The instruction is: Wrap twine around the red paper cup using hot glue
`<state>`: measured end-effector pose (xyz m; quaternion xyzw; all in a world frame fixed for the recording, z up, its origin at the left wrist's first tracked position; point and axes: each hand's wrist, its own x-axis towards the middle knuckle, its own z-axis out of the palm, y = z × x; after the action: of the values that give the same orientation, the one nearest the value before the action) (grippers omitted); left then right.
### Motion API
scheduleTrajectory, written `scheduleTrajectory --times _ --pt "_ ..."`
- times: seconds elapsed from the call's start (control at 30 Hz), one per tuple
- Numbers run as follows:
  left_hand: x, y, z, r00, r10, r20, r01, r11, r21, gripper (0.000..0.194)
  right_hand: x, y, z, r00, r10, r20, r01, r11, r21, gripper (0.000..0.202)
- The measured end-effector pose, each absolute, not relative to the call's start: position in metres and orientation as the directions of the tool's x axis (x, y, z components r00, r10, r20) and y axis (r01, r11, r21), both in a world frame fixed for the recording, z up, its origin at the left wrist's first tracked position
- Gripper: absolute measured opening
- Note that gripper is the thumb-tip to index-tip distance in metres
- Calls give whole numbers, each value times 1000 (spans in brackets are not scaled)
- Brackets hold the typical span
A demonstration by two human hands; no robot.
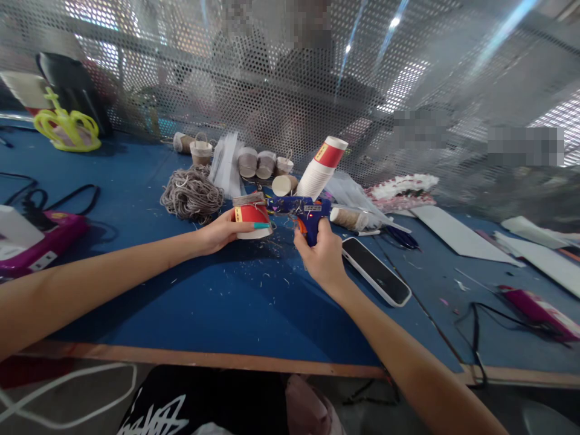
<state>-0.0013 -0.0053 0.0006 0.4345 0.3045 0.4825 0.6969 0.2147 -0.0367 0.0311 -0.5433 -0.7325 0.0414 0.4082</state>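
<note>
My left hand (pixel 222 232) is closed around a red-and-white paper cup (pixel 254 219) held upside down, its base end wound with grey cord. In my right hand (pixel 321 254) is a blue glue gun (pixel 302 207), gripped by the handle with fingers near the orange trigger. The gun's nozzle points left and meets or nearly meets the cord-wrapped end of the cup; exact contact I cannot tell. A tangled heap of grey cord (pixel 193 192) lies just beyond my left hand. Behind the gun leans a stack of paper cups (pixel 324 166).
Small cord-wrapped cups (pixel 247 162) line the back beside a perforated metal screen (pixel 290 90). A phone (pixel 377 272) lies right of my right hand. Purple power strips (pixel 49 238) with black cables sit at left and far right. A yellow crown (pixel 67 127) stands back left.
</note>
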Motion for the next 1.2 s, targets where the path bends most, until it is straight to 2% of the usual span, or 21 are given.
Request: scheduleTrajectory --times 0.67,1.2 --pt "-2 -8 4 325 945 -42 -439 190 878 52 217 -36 29 -31 830 557 770 375 -517 19" --pt "-2 -11 8 327 944 -34 -397 170 902 52 219 -34 28 -14 832 555 778 358 -517 18"
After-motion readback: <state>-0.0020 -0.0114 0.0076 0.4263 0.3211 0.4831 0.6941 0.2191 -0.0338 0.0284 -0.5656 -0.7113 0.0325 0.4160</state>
